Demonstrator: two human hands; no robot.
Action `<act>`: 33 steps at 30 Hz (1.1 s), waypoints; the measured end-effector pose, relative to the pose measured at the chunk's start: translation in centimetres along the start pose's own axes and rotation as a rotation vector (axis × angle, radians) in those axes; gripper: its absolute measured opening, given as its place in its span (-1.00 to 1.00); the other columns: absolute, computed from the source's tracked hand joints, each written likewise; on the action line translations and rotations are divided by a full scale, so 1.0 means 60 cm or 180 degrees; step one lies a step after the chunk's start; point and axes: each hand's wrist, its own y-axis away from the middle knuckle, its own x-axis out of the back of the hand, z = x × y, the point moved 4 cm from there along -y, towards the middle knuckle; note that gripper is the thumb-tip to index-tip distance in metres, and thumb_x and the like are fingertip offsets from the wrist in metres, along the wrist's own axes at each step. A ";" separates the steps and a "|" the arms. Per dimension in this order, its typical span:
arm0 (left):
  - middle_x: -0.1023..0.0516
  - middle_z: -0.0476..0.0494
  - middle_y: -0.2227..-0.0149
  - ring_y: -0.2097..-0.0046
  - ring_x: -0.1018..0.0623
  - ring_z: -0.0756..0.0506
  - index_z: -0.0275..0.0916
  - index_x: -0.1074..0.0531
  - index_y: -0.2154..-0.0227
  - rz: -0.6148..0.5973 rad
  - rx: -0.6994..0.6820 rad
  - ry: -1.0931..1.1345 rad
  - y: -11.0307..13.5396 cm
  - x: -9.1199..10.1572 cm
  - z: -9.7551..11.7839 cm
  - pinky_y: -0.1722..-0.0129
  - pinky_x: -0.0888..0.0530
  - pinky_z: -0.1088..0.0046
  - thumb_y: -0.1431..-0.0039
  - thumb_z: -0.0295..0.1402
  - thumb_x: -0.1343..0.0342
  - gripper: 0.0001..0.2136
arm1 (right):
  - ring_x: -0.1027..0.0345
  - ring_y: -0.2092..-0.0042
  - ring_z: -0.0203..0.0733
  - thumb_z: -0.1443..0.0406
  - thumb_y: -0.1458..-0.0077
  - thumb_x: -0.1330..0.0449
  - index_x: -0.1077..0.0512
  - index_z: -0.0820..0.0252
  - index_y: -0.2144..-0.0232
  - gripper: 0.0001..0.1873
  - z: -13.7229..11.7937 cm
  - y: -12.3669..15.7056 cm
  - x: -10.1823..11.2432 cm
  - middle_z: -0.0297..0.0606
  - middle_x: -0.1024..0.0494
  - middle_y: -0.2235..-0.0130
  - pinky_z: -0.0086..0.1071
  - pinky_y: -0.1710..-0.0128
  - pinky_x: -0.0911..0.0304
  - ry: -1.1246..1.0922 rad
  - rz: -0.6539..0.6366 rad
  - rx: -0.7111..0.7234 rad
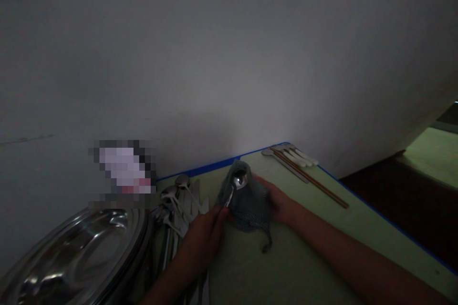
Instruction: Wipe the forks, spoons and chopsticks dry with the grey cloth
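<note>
My left hand (209, 233) is closed on the handle of a shiny metal spoon (240, 180), whose bowl points up and away from me. A grey-green cloth (246, 207) lies behind and around the spoon's bowl, with a twisted loop hanging from its lower right corner. My right hand (277, 200) grips the cloth from its right side, its fingers mostly hidden behind the fabric. Just left of my left hand, a heap of loose metal cutlery (179, 200), spoons and knives among it, lies on the table.
Stacked steel divided trays (89, 248) stand at the lower left. A blurred-out patch (123, 167) is behind them. On the right of the pale green table (286, 267) lie brown chopsticks (322, 188), a metal spoon (266, 152) and several white-handled utensils (304, 158). A grey wall (229, 57) borders the table.
</note>
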 end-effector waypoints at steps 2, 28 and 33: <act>-0.53 -0.09 0.47 0.39 -0.53 -0.10 -0.22 -0.37 0.35 -0.0043 0.0007 -0.0226 -0.001 -0.003 -0.001 0.39 -0.33 0.49 -0.25 -0.25 0.30 -0.67 | -0.45 0.28 -0.18 0.16 0.07 -0.20 -0.36 0.20 0.20 -0.64 0.005 0.004 -0.013 -0.25 -0.56 0.31 -0.24 0.17 -0.29 -0.0632 -0.0131 -0.0242; -0.46 -0.04 0.49 0.41 -0.50 -0.06 -0.22 -0.32 0.38 -0.0180 -0.0362 -0.0426 0.005 -0.006 0.006 0.46 -0.26 0.53 -0.27 -0.28 0.28 -0.71 | -0.35 0.21 -0.17 0.05 0.06 -0.14 -0.43 0.18 0.39 -0.68 0.014 -0.006 0.014 -0.31 -0.52 0.35 -0.34 0.18 -0.20 -0.0229 0.1355 0.0302; -0.44 -0.02 0.51 0.43 -0.49 -0.06 -0.22 -0.33 0.36 -0.0108 -0.0253 -0.0288 0.004 -0.002 0.006 0.45 -0.26 0.52 -0.27 -0.28 0.29 -0.70 | -0.37 0.26 -0.19 0.27 0.21 -0.27 -0.38 0.14 0.31 -0.69 0.005 -0.002 0.000 -0.35 -0.51 0.32 -0.31 0.21 -0.25 -0.0453 0.0913 0.0245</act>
